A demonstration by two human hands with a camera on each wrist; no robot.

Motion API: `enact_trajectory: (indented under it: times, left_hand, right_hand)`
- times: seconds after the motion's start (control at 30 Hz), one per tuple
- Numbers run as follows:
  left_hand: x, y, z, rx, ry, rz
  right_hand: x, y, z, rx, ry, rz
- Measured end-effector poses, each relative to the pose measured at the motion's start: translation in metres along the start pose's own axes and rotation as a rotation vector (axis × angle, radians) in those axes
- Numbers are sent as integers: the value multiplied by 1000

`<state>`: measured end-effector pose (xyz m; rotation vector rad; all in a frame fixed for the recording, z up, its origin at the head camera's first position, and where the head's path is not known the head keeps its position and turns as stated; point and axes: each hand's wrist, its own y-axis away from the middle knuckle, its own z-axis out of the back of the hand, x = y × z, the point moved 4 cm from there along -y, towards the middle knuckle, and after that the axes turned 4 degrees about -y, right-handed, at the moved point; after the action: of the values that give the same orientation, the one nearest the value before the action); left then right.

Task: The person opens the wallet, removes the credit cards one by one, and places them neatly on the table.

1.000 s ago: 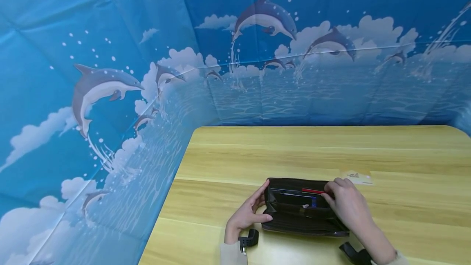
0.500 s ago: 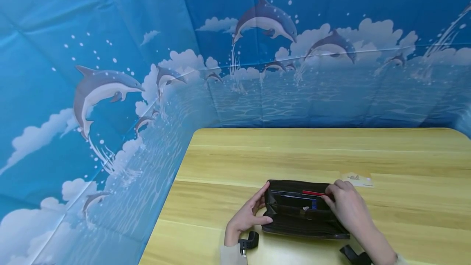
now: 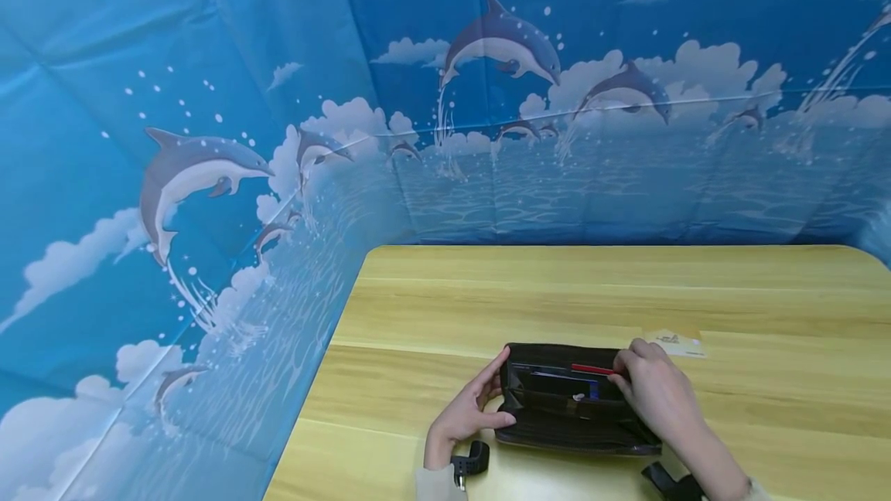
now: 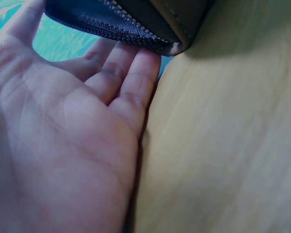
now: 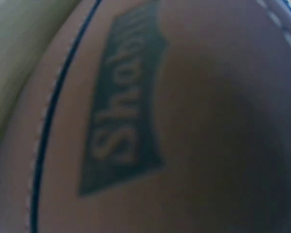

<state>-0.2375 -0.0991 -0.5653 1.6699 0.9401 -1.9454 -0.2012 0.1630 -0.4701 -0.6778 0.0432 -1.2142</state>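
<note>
A dark zip-around wallet [image 3: 557, 437] lies unzipped on the table, its inner pockets facing up. My left hand [image 3: 462, 412] holds its left end, thumb on the near edge and fingers on the far side. In the left wrist view, fingertips touch the zipped wallet end [image 4: 102, 29]. Inside show a red-edged card [image 3: 592, 369] and a blue patch [image 3: 594, 390]. My right hand [image 3: 657, 389] pinches the red-edged card's right end with thumb and index finger; the exact contact is partly hidden. The right wrist view shows only the wallet's brown outside [image 5: 203, 97], with a printed label.
A pale card [image 3: 677, 343] lies on the wooden table [image 3: 431, 308] just beyond my right hand. A blue dolphin-print curtain [image 3: 334, 176] hangs at the table's left and far edges. Dark straps [image 3: 472, 461] sit at my wrists.
The head view has tipped slightly, so everything sits a little lower in it. Both hands and the wallet keep almost the same places; the red-edged card stays within the wallet.
</note>
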Motion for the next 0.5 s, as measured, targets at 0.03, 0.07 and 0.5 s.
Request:
enact_trajectory:
  times: [0.03,0.07,0.5]
  left_hand:
    - [0,0,0,-2,3,7]
    - [0,0,0,-1,3,5]
    - [-15,-1,-3,15,-2,28]
  right_hand:
    - [-1,0,0,-1,-3,2]
    - [-1,0,0,0,-9,3]
    - [-11,-9,-1,192,-156,-75]
